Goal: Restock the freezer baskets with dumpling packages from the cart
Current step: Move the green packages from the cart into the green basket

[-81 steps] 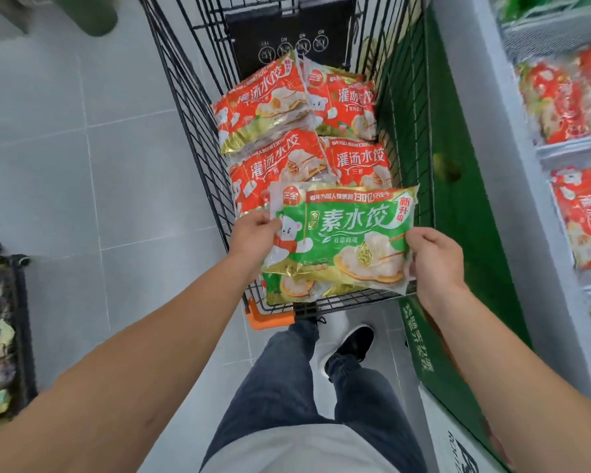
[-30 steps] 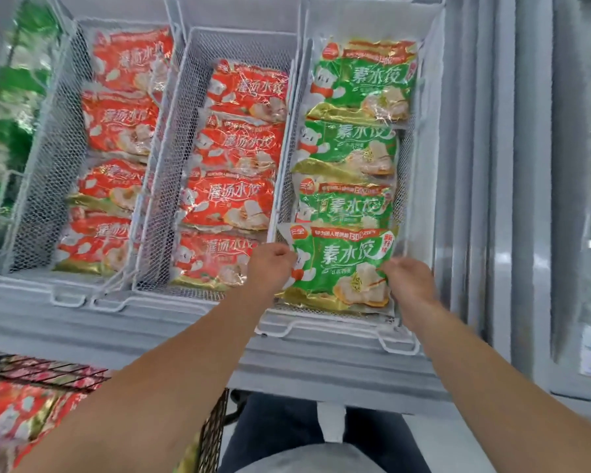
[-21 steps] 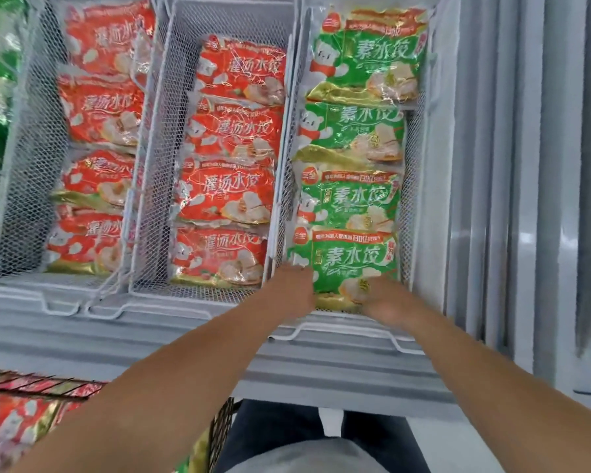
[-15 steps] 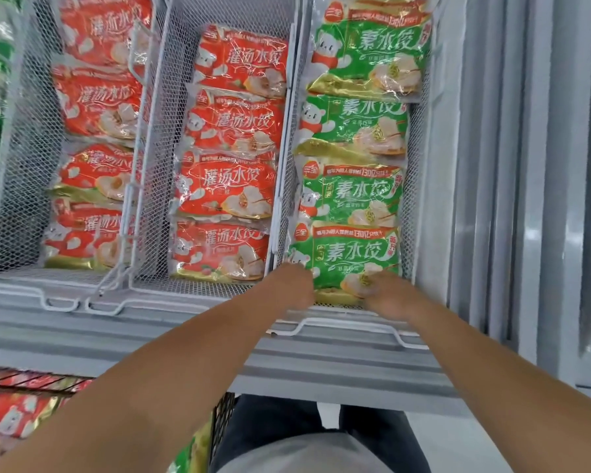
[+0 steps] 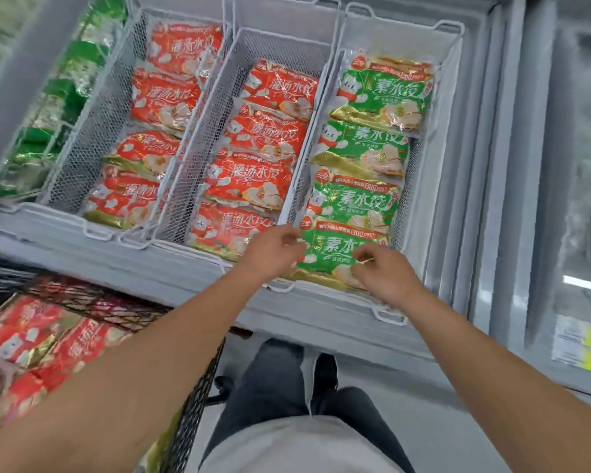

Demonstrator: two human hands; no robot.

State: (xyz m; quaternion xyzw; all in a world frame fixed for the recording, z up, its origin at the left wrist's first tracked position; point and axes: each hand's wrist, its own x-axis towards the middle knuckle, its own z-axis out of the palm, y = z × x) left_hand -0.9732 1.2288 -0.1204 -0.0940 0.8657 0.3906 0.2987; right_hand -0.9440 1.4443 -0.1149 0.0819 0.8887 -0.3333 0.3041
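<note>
A green dumpling package (image 5: 335, 249) lies flat at the near end of the right freezer basket (image 5: 456, 93), in front of three more green packages (image 5: 365, 148). My left hand (image 5: 273, 249) hovers at its left edge with loosely curled fingers. My right hand (image 5: 386, 273) sits over its lower right corner, fingers also loosely curled; neither hand clearly grips the bag. Red dumpling packages (image 5: 31, 339) lie in the black wire cart (image 5: 191, 404) at lower left.
The middle basket (image 5: 215, 107) and left basket (image 5: 93, 131) hold rows of red dumpling packages. Green bags fill a compartment at far left (image 5: 45, 124). The freezer's grey front rim (image 5: 191, 268) runs below the baskets; sliding glass lids (image 5: 580, 165) are at right.
I carried the green package from the cart to the right basket and set it at the front. My hands have since eased off its near corners.
</note>
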